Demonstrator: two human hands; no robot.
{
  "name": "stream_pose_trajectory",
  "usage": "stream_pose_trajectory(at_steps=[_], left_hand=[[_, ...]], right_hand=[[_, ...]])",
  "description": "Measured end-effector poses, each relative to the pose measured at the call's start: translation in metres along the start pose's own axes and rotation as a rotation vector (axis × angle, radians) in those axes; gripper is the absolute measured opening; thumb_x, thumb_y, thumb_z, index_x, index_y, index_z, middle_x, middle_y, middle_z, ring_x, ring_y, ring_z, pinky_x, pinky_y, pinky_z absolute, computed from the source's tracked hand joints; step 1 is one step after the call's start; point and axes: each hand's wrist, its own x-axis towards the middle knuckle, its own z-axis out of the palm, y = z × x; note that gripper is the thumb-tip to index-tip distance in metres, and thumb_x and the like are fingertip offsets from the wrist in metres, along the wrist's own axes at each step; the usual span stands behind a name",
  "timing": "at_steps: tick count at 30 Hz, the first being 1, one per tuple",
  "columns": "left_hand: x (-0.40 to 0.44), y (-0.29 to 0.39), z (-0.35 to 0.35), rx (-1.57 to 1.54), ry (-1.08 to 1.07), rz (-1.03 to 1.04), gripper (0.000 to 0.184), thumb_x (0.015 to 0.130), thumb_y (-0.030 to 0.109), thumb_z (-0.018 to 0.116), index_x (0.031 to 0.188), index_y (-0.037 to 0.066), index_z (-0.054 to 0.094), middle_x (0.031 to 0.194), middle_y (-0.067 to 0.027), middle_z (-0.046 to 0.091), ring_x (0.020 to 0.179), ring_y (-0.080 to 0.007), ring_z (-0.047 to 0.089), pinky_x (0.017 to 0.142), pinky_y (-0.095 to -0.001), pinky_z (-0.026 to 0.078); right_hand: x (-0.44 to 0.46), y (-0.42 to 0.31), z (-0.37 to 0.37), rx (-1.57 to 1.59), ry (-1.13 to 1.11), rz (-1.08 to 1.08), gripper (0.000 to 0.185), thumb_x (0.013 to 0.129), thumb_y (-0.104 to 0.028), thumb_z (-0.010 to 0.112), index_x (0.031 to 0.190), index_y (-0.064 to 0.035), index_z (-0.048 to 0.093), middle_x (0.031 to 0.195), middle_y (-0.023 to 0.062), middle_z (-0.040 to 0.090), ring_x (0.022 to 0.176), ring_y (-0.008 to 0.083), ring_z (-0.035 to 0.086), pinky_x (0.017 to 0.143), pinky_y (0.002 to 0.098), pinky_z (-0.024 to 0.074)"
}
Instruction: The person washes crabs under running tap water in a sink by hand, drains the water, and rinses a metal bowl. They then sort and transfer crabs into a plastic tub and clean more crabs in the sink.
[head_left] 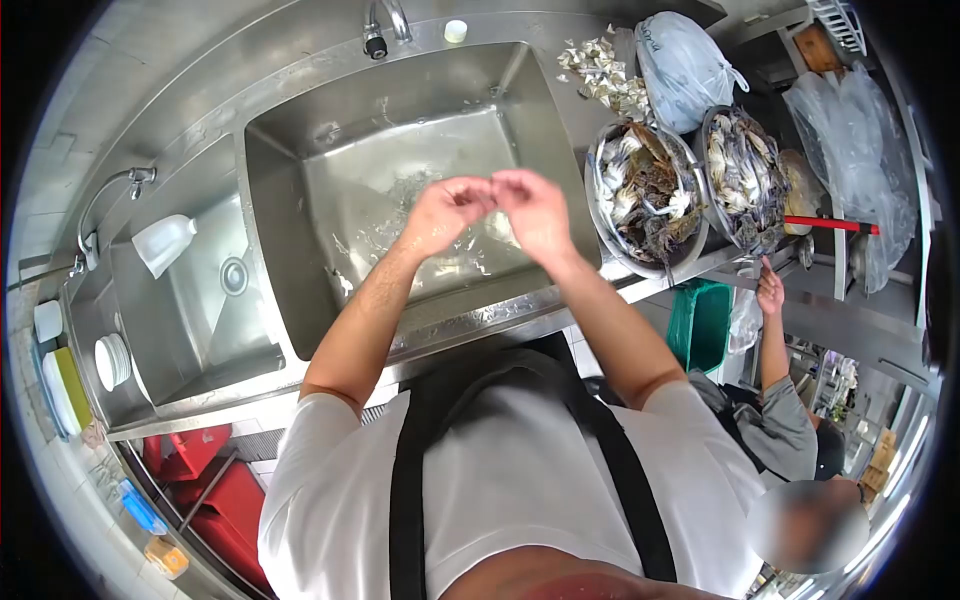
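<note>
As our left hand (455, 208) and right hand (530, 205) curl close together over the sink (345, 180), whether gripping anything we cannot tell, the bowl (693, 250) of crabs (640, 190) lies rightward, nearer the right hand, long axis running away from us.

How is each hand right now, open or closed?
Left hand: partly curled; whether holding anything cannot be told.
Right hand: partly curled; likewise cannot be told.

large sink (278, 225) central, tap (374, 44) behind; small sink (190, 310) left; crabs (645, 185) in two bowls (622, 254) right; bag (682, 72) behind bowls
</note>
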Motion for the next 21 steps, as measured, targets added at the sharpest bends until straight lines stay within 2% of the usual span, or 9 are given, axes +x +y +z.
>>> stream_pose_trajectory(at_steps=[2,5,8,9,11,14,16,19,21], left_hand=[[-0.001,0.011,-0.006,0.31,0.23,0.245,0.024,0.087,0.004,0.067,0.11,0.007,0.069,0.092,-0.0012,0.068,0.085,-0.0095,0.061,0.078,-0.0258,0.05],[-0.007,0.013,-0.034,0.149,0.412,0.143,0.026,0.086,0.01,0.069,0.111,0.005,0.069,0.105,-0.0072,0.067,0.087,-0.012,0.062,0.076,-0.0265,0.051],[-0.022,0.002,-0.051,0.342,0.412,-0.038,0.028,0.087,0.018,0.069,0.111,0.005,0.068,0.095,-0.0074,0.069,0.082,-0.0136,0.063,0.077,-0.027,0.051],[-0.023,-0.005,-0.048,0.348,0.401,-0.03,0.028,0.087,0.018,0.069,0.111,0.005,0.068,0.095,-0.0074,0.069,0.082,-0.0136,0.063,0.077,-0.027,0.051],[-0.031,-0.031,-0.04,0.48,0.277,-0.156,0.031,0.087,0.024,0.069,0.112,0.005,0.068,0.087,-0.0072,0.069,0.079,-0.0147,0.064,0.077,-0.0286,0.051],[-0.023,-0.047,0.013,0.36,0.096,-0.143,0.033,0.087,0.026,0.069,0.112,0.004,0.068,0.094,-0.0074,0.07,0.084,-0.014,0.063,0.079,-0.0288,0.05],[-0.002,-0.06,0.063,0.2,-0.021,-0.154,0.034,0.088,0.026,0.07,0.113,0.004,0.065,0.1,-0.0065,0.068,0.089,-0.0133,0.062,0.079,-0.0283,0.05],[0.021,-0.043,0.142,-0.298,-0.055,-0.446,0.04,0.086,0.025,0.072,0.118,0.004,0.057,0.102,-0.0061,0.064,0.09,-0.0167,0.063,0.075,-0.0296,0.052],[0.041,-0.047,0.179,-0.423,-0.031,-0.452,0.043,0.086,0.025,0.074,0.117,0.004,0.054,0.106,-0.0063,0.063,0.088,-0.019,0.065,0.073,-0.0327,0.054]], right_hand=[[0.036,-0.028,-0.013,0.044,0.163,-0.124,0.008,0.087,-0.006,0.067,0.094,-0.0034,0.07,0.086,0.0082,0.07,0.08,0.0138,0.065,0.075,0.0283,0.0518],[0.108,-0.07,-0.054,-0.274,0.54,-0.607,0.01,0.089,-0.008,0.062,0.094,-0.0026,0.069,0.089,0.0131,0.07,0.082,0.0249,0.067,0.077,0.0327,0.053],[0.189,-0.037,-0.122,-0.569,0.168,-0.102,0.038,0.085,-0.029,0.067,0.114,-0.0041,0.068,0.104,0.0184,0.07,0.097,0.0312,0.066,0.089,0.0365,0.0501],[0.179,-0.046,-0.137,-0.566,0.183,-0.101,0.038,0.085,-0.029,0.067,0.114,-0.0041,0.068,0.104,0.0184,0.07,0.097,0.0312,0.066,0.089,0.0365,0.0501],[0.134,-0.079,-0.164,-0.6,0.407,-0.184,0.048,0.083,-0.037,0.069,0.119,-0.0063,0.067,0.108,0.0179,0.07,0.1,0.0306,0.067,0.092,0.0368,0.049],[0.047,-0.051,-0.221,-0.171,0.683,-0.22,0.03,0.089,-0.017,0.07,0.111,0.0027,0.067,0.098,0.0077,0.071,0.087,0.0112,0.061,0.081,0.0243,0.0481],[-0.024,0.0,-0.261,-0.173,0.971,-0.259,0.02,0.091,-0.014,0.067,0.101,0.0036,0.068,0.091,0.004,0.068,0.082,0.01,0.058,0.075,0.025,0.0476],[-0.103,0.104,-0.335,0.424,1.243,0.088,0.027,0.093,-0.013,0.062,0.116,-0.0003,0.061,0.093,0.0077,0.065,0.086,0.0197,0.062,0.076,0.0333,0.0513],[-0.116,0.122,-0.36,0.583,1.198,0.328,0.032,0.095,-0.015,0.057,0.124,-0.002,0.051,0.107,0.0142,0.058,0.097,0.0286,0.061,0.084,0.0412,0.0535]])
